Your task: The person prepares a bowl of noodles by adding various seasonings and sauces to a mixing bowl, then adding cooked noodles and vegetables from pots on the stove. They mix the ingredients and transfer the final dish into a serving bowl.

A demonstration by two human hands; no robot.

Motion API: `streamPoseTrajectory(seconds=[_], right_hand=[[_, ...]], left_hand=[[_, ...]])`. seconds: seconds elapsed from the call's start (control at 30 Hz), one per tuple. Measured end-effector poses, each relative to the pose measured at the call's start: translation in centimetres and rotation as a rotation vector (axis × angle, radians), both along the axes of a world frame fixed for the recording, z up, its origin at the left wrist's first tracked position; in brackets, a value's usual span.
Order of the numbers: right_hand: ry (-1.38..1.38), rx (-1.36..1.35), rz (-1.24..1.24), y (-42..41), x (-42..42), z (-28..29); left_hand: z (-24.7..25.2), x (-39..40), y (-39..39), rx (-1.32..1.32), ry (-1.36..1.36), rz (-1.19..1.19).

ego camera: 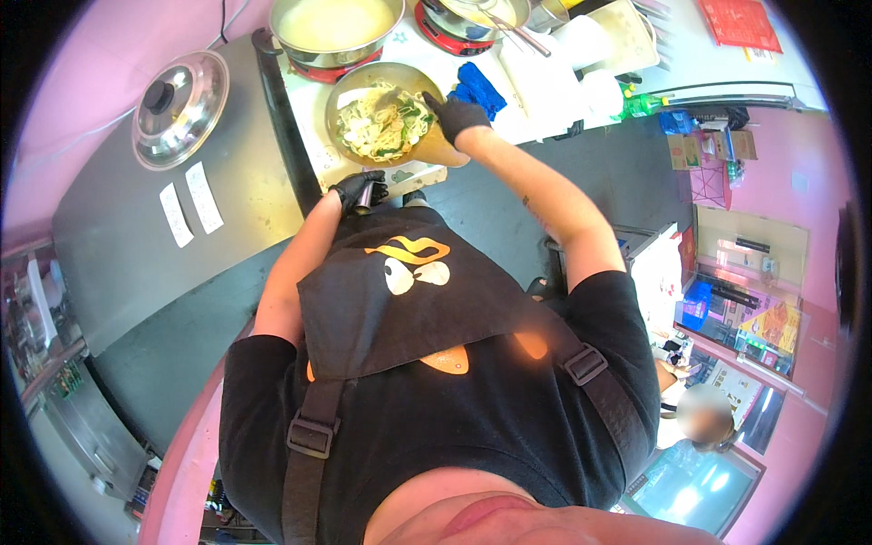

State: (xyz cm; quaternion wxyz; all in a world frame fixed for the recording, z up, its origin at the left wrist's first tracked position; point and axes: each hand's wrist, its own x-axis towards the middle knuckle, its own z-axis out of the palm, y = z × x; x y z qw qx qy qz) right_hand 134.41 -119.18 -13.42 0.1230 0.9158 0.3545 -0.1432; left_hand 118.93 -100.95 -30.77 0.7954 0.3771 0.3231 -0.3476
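My left hand (359,191), in a black glove, is closed around the metal handle (365,197) of a wide round pan (332,116). In the pan lie noodles (385,126) with green leafy vegetables. My right hand (460,116), also gloved in black, is at the pan's right rim with its fingers reaching over the edge. Something thin and dark seems to extend from it into the noodles, but what it is cannot be told. A wooden-coloured, spout-like piece (443,151) shows at the pan's lower right.
Behind stand a large pot of pale liquid (334,24) and a second pot (477,30), both on red burners. A crumpled blue cloth (480,88) lies right of the pan. On the steel counter (259,225) at left are a glass lid (180,109) and paper slips (204,197). A person (681,415) is at far right.
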Motion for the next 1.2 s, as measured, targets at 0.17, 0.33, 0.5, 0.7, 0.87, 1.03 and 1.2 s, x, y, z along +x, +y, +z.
streamPoseTrajectory(seconds=[0.17,0.33,0.5,0.7,0.87,1.03,1.2], right_hand=[[0.295,0.218,-0.195,-5.1,-1.2,-3.9],[0.318,0.235,-0.281,-7.3,-3.5,2.4],[0.399,0.157,-0.304,-7.1,-5.4,-3.2],[0.393,0.471,-0.519,-4.3,-4.4,-6.0],[0.661,0.759,-1.024,-4.9,-1.1,-8.5],[1.307,1.316,-1.489,1.6,-2.2,-13.5],[1.048,0.954,-1.047,3.4,-5.0,-10.8]], left_hand=[[-0.1,0.6,0.2,-0.024,0.026,-0.074],[-0.3,0.5,-0.3,0.079,0.069,-0.056],[1.1,0.7,-0.8,0.08,0.074,-0.056],[0.5,0.9,-0.7,0.051,0.088,-0.033],[0.6,0.7,-1.1,0.162,0.059,-0.05],[0.0,0.9,-0.9,0.149,0.072,-0.089],[-0.3,0.8,-0.2,0.229,0.0,-0.14]])
